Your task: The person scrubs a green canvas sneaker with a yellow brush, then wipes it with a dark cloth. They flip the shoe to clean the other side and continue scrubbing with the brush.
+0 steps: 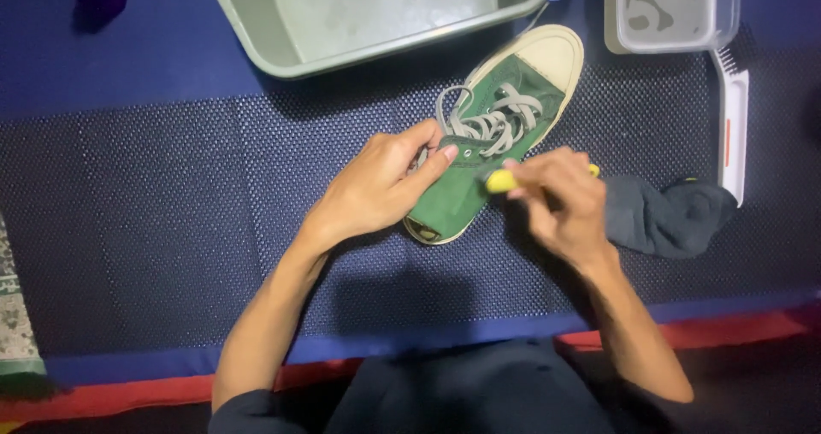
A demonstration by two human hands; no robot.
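Fingers of the left hand curl over the collar of a green sneaker, thumb stretched along its side near the lowest eyelets, gripping the shoe and pressing it down onto the mat. Across from it the right hand is clenched around a small yellow-handled tool — only its yellow ends stick out of the fist, one toward the shoe and a sliver on the far side, so its working end cannot be made out. That nearer yellow end sits just at the sneaker's side, close to the left thumb.

The sneaker lies near the middle of the dark dotted mat, heel toward the person, cream toe cap pointing at the mat's far edge, its grey laces loosened. Beyond the toe, past the mat's far edge on the blue cloth, stands a grey-green plastic basin; whether it holds water is hard to tell. Toward the far right corner sits a clear rectangular container, and below it a white brush lies along the right side. A dark crumpled sock rests just beside the right hand — touching or nearly so.
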